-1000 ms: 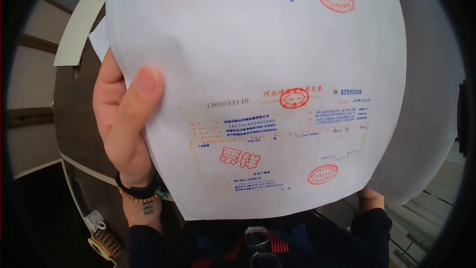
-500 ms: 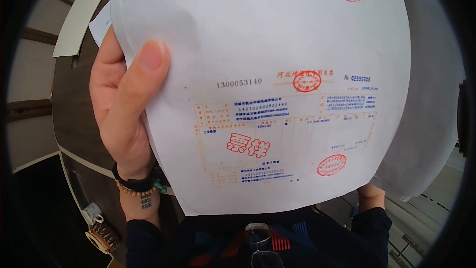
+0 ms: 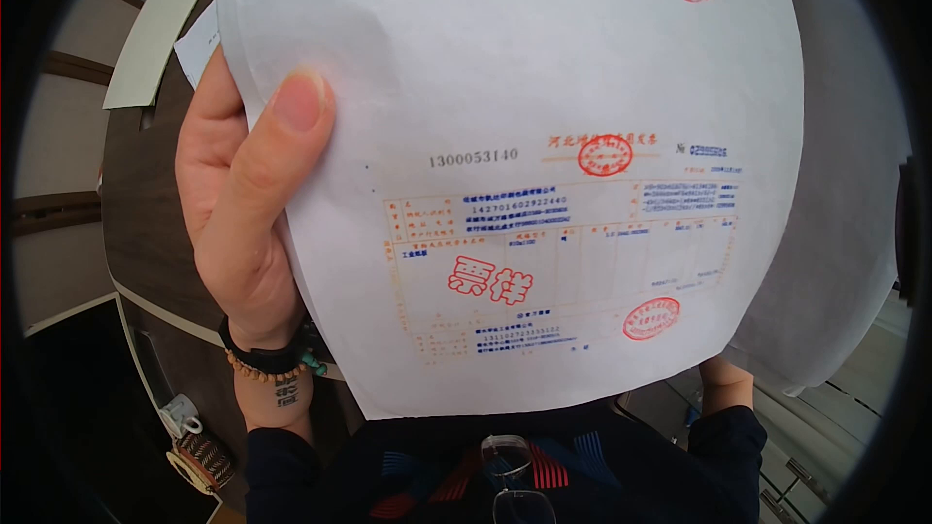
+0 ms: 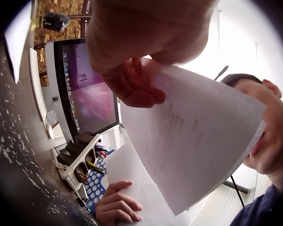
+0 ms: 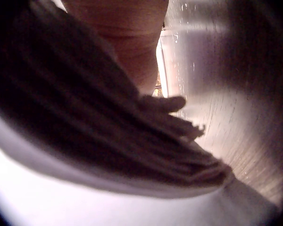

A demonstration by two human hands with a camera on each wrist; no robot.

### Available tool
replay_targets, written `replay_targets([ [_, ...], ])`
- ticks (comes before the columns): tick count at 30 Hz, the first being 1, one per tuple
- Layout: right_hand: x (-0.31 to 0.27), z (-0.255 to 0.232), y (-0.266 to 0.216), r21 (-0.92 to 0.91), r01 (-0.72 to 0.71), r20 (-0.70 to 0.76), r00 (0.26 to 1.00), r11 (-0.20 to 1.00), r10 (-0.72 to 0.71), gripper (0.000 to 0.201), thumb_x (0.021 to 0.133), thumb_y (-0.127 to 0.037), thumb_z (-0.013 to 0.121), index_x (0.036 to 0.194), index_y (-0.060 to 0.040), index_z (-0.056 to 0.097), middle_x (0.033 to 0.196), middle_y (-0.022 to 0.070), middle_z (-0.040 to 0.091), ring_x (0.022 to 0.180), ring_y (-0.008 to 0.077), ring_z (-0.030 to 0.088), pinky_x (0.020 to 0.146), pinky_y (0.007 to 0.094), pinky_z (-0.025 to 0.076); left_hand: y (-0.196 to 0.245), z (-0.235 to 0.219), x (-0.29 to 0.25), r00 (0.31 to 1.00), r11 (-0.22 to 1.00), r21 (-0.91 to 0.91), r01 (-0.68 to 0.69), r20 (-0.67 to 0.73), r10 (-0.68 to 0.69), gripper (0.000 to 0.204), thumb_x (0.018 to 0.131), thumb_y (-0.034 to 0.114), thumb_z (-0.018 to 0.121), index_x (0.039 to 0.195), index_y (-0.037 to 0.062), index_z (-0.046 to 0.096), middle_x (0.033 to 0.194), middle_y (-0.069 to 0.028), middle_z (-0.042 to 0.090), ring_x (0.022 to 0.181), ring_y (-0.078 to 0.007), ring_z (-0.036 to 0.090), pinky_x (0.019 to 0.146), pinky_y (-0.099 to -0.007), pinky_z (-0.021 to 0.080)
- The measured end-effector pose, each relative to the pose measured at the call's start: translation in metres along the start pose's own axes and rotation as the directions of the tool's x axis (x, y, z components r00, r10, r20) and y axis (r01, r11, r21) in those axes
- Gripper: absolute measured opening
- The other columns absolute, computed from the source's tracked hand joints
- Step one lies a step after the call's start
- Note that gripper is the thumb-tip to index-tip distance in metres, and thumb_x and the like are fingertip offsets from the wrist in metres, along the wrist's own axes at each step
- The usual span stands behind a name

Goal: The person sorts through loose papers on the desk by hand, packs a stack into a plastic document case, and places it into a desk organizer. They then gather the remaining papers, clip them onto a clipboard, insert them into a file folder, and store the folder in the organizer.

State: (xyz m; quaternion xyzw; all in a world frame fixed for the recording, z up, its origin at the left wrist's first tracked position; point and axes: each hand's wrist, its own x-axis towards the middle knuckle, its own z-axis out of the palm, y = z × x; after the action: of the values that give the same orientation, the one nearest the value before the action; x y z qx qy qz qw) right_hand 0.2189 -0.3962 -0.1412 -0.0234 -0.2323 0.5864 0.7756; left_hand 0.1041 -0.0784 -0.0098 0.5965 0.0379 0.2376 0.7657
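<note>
In the head view my left hand (image 3: 252,194) pinches white printed paper (image 3: 544,97) by its left edge, with the thumb flat on the front. Invoice forms with red stamps and blue print cover this paper, which bows in front of my chest. From the left wrist view, the fingers (image 4: 141,96) curl behind the same paper (image 4: 193,127). My right hand (image 4: 118,205) grips another white sheet (image 4: 132,165) lower down, its fingers across the sheet. That second paper (image 3: 825,184) hangs at the right in the head view, where the printed paper hides most of my right hand.
A monitor (image 4: 96,103), a keyboard (image 4: 37,87) and a pen organizer (image 4: 68,174) stand on the dark desk (image 4: 19,141). At the lower left of the head view are a white mug (image 3: 180,417) and a black panel (image 3: 83,408). Glasses (image 3: 510,461) hang at my chest.
In the head view, the printed paper and my left hand have shifted up, the paper also slightly right, mostly in the first half second. Both hands keep their hold.
</note>
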Motion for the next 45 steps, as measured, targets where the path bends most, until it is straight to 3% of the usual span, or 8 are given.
replay_targets([
  [5,0.001,0.001,-0.006,-0.031,0.011,-0.013,1.000,0.999,-0.011,0.059,0.087,-0.056,0.055,0.127,-0.0133,0.046,0.107,0.0119,0.056,0.092,0.0226,0.055,0.081,0.0356,0.043,-0.001,-0.002,0.001,0.999,1.000,0.001,-0.023,0.028,0.023,0.045,0.090,0.023,0.056,0.121,-0.0087,0.048,0.102,-0.0195,0.066,0.086,-0.0168,0.067,0.079,-0.0243,0.051],
  [8,0.002,0.002,-0.009,-0.053,0.020,-0.018,1.000,0.998,-0.021,0.059,0.087,-0.056,0.055,0.126,-0.0133,0.046,0.107,0.0119,0.056,0.093,0.0226,0.055,0.081,0.0356,0.043,0.001,0.001,-0.001,0.999,0.992,-0.124,0.011,0.048,-0.006,0.037,0.088,0.015,0.062,0.118,-0.0060,0.056,0.103,-0.0125,0.066,0.089,-0.0130,0.062,0.082,-0.0237,0.047],
  [10,0.003,0.001,-0.010,-0.064,0.024,-0.021,0.999,0.998,-0.025,0.058,0.087,-0.056,0.055,0.126,-0.0134,0.046,0.107,0.0119,0.056,0.093,0.0226,0.055,0.081,0.0356,0.043,0.001,0.001,-0.002,1.000,1.000,-0.019,0.011,-0.026,-0.011,0.048,0.089,0.022,0.057,0.123,-0.0099,0.046,0.104,-0.0207,0.066,0.087,-0.0184,0.067,0.080,-0.0253,0.052],
  [16,0.005,0.001,-0.013,-0.091,0.035,-0.035,0.999,0.995,-0.038,0.057,0.086,-0.055,0.056,0.124,-0.0135,0.047,0.108,0.0118,0.056,0.094,0.0226,0.055,0.081,0.0357,0.043,-0.001,0.000,-0.003,1.000,0.997,-0.074,-0.002,0.004,0.002,0.048,0.089,0.020,0.056,0.124,-0.0111,0.045,0.106,-0.0224,0.065,0.089,-0.0196,0.068,0.082,-0.0271,0.053],
  [19,0.006,0.000,-0.015,-0.106,0.040,-0.043,0.998,0.994,-0.045,0.056,0.086,-0.055,0.056,0.124,-0.0136,0.047,0.108,0.0117,0.056,0.094,0.0226,0.055,0.081,0.0357,0.043,0.001,0.001,-0.005,1.000,0.988,-0.156,0.018,0.025,-0.014,0.043,0.086,0.014,0.062,0.122,-0.0071,0.052,0.108,-0.0158,0.065,0.094,-0.0160,0.063,0.085,-0.0275,0.048],
  [32,0.004,0.000,-0.016,-0.152,0.061,-0.093,0.993,0.986,-0.076,0.054,0.086,-0.054,0.057,0.121,-0.0139,0.049,0.109,0.0116,0.056,0.095,0.0225,0.054,0.081,0.0359,0.043,0.000,-0.003,-0.008,1.000,0.985,-0.172,0.025,0.018,-0.023,0.044,0.084,0.014,0.063,0.121,-0.0068,0.053,0.108,-0.0161,0.065,0.094,-0.0161,0.062,0.086,-0.0279,0.047],
  [34,0.004,0.000,-0.015,-0.158,0.064,-0.102,0.992,0.985,-0.080,0.054,0.086,-0.054,0.057,0.121,-0.0139,0.049,0.109,0.0115,0.056,0.096,0.0225,0.054,0.081,0.0359,0.043,-0.003,-0.003,-0.008,0.999,0.996,-0.089,-0.026,-0.025,0.024,0.047,0.088,0.022,0.058,0.121,-0.0092,0.047,0.107,-0.0232,0.064,0.089,-0.0224,0.068,0.081,-0.0302,0.054],
  [45,0.001,0.000,-0.015,-0.193,0.079,-0.146,0.983,0.978,-0.108,0.051,0.086,-0.054,0.058,0.118,-0.0142,0.051,0.110,0.0114,0.056,0.097,0.0225,0.054,0.082,0.0360,0.042,0.002,-0.001,-0.010,0.999,0.995,-0.103,0.009,-0.049,-0.014,0.048,0.084,0.019,0.062,0.122,-0.0082,0.050,0.109,-0.0200,0.064,0.093,-0.0206,0.065,0.085,-0.0304,0.050],
])
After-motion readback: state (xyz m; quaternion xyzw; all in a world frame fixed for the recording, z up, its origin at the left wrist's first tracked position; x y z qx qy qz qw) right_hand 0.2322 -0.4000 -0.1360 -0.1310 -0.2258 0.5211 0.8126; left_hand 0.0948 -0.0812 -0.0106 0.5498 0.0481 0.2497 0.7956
